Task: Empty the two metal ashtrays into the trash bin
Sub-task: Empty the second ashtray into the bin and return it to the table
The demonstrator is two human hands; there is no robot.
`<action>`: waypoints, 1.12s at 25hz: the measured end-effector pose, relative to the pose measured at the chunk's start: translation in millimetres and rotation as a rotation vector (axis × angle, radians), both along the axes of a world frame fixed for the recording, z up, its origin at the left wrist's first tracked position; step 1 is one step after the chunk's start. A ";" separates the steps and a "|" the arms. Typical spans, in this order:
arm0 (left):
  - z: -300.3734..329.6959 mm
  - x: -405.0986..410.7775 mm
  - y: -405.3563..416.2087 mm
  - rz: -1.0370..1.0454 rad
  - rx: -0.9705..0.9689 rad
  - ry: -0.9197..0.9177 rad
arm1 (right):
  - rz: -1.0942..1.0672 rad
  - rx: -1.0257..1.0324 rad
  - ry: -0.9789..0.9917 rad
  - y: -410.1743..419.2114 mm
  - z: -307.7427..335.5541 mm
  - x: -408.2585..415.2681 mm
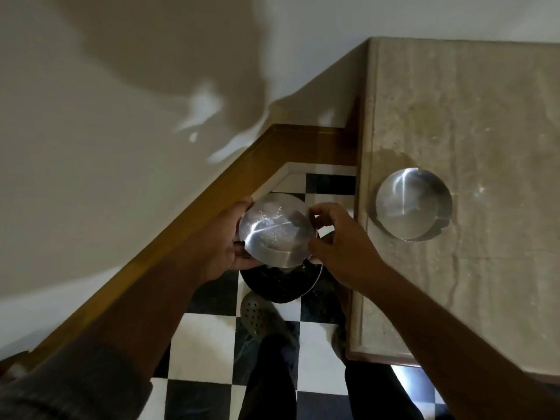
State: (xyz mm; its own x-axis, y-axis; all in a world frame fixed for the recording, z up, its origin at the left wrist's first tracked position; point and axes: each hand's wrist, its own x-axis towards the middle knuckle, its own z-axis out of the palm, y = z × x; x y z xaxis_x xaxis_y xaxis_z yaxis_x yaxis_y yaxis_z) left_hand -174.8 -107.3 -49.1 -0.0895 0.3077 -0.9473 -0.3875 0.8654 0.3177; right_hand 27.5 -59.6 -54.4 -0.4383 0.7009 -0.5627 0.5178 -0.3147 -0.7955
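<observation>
I hold a round metal ashtray [277,233] over the black trash bin [280,284] on the floor, its shiny surface facing me and flecked with pale ash. My left hand [225,241] grips its left rim. My right hand [336,237] pinches its right rim with fingertips. A second metal ashtray [413,204] stands on the marble counter [485,116] to the right, near the counter's left edge, untouched. Most of the bin's opening is hidden behind the held ashtray.
The bin stands in a narrow gap between a wooden skirting board [188,234] along the left wall and the counter's side. The floor is black-and-white checkered tile [209,338]. My foot in a perforated clog [260,316] is just in front of the bin.
</observation>
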 end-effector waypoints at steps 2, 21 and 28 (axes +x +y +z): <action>-12.7 -11.0 -14.5 -0.030 -0.002 -0.032 | 0.092 0.022 -0.051 -5.9 -13.4 -10.4; -78.2 -11.6 6.3 -1.151 0.320 0.170 | 0.822 0.785 -0.149 -14.2 -70.6 11.4; -90.4 -3.3 -9.8 -1.351 0.573 0.739 | 0.811 0.949 -0.234 -18.5 -57.9 16.3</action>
State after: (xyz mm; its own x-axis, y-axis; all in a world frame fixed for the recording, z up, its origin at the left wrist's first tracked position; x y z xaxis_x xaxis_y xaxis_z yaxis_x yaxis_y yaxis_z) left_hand -178.1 -117.1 -139.5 0.1654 0.8078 -0.5658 0.8776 0.1413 0.4582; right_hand 43.9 -78.1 -112.3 -0.8875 0.4475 -0.1102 0.4521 0.7987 -0.3971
